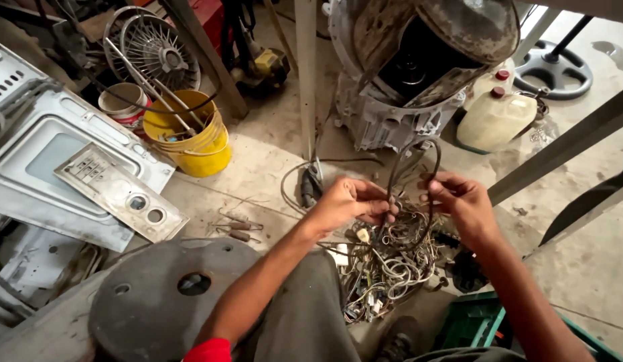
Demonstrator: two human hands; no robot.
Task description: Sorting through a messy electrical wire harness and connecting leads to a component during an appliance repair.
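Dark rubbery cable loop (410,175), likely light and floppy, arches over the tangled wire bundle (390,263) on the concrete floor (258,167), your left hand (348,204) and right hand (459,201) each pinching an end, so grip near those ends.

Single view, head-mounted, looking steeply down and forward over the wearer's knees at a dusty concrete floor (271,161). Close range: both forearms enter from the bottom edge and meet mid-frame. Far edge of frame reaches a battered grey washing-machine drum housing (419,67) at top, dented yellow plastic bucket (194,144) upper left. No second view, so no overlap.
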